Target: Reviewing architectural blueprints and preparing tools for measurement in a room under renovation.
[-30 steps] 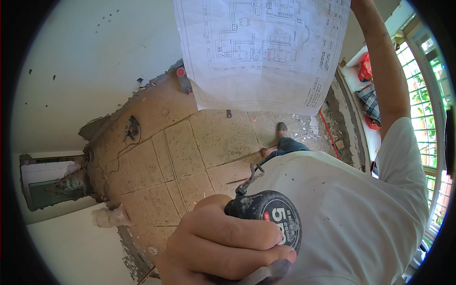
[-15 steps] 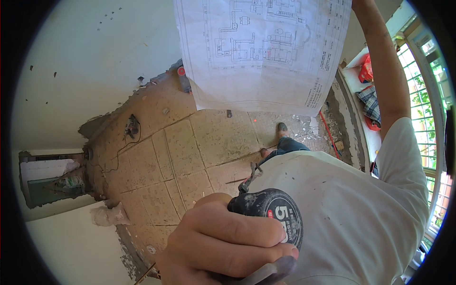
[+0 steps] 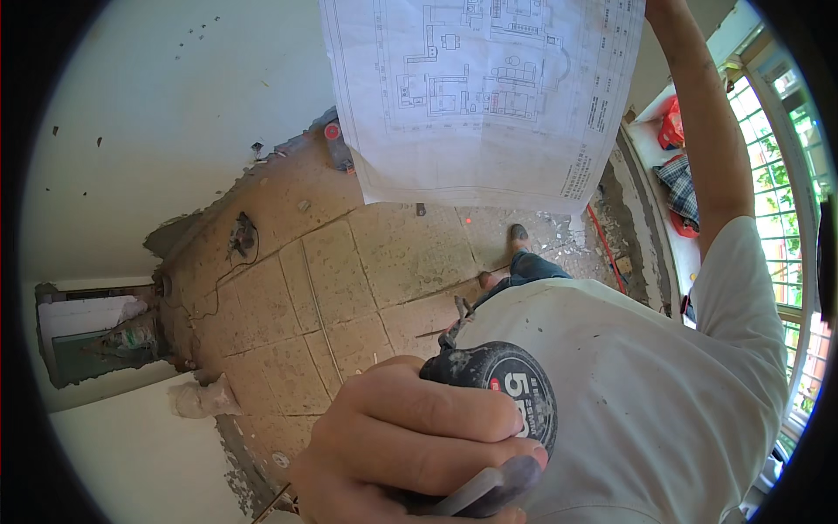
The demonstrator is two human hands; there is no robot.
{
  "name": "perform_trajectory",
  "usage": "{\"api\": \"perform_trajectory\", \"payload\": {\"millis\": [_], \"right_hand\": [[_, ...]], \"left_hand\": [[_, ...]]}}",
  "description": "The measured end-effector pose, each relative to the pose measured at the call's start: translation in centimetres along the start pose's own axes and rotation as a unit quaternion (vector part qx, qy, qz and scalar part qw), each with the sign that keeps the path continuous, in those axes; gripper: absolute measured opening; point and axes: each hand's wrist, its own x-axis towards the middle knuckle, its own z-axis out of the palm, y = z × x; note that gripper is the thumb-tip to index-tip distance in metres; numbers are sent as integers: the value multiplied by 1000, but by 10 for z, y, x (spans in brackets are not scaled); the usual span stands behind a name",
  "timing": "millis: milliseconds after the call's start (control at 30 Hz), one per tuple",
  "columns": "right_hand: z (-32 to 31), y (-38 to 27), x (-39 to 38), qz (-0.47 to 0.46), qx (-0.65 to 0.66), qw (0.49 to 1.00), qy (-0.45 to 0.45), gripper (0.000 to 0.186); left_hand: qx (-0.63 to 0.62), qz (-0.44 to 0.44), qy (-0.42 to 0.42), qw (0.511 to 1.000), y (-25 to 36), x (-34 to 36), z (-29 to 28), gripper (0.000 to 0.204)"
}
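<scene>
My left hand (image 3: 410, 441) is closed around a dusty black tape measure (image 3: 524, 380) with a short strap, low in the view; a grey elongated object (image 3: 489, 489), too unclear to name, is also in its grip. My right arm is raised along the right side, and my right hand (image 3: 656, 9) meets the upper right edge of a large printed floor plan sheet (image 3: 480, 153), its fingers cut off by the frame. The paper hangs across the top centre, above my shirt (image 3: 611, 384) and feet.
Worn tiles (image 3: 410, 253) cover the floor, with a corded tool (image 3: 243, 234), a grey-red cylinder (image 3: 339, 148), a crumpled bag (image 3: 196, 397) and a red strip (image 3: 602, 240). A chipped wall (image 3: 140, 131) and opening (image 3: 96, 327) are left; red items (image 3: 670, 122) and checked cloth (image 3: 676, 188) lie by the barred window (image 3: 768, 183).
My left hand and the tape measure have shifted very slightly. The sheet, my right arm and the surroundings are essentially unchanged.
</scene>
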Motion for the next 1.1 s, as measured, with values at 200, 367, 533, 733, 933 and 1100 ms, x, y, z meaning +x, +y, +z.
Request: {"api": "perform_trajectory", "payload": {"millis": [200,367,533,733,933,1100], "right_hand": [[39,29,-2,-179,-514,799,255,25],[19,14,7,-91,-272,949,132,25],[34,18,-11,-190,-474,801,312,23],[0,-1,-4,-11,-19,999,31,25],[24,21,2,-167,-378,867,280,24],[-13,-1,-4,-152,-291,944,5,25]], "left_hand": [[-54,37,21,998,-6,3,3,27],[-12,31,19,999,-1,-2,-2,31],[-58,-39,97,993,-29,-26,3,9],[-13,-253,405,879,-53,-80,21,11],[-102,-446,539,707,-103,-142,16,11],[-181,-537,493,660,-136,-172,32,36]]}}
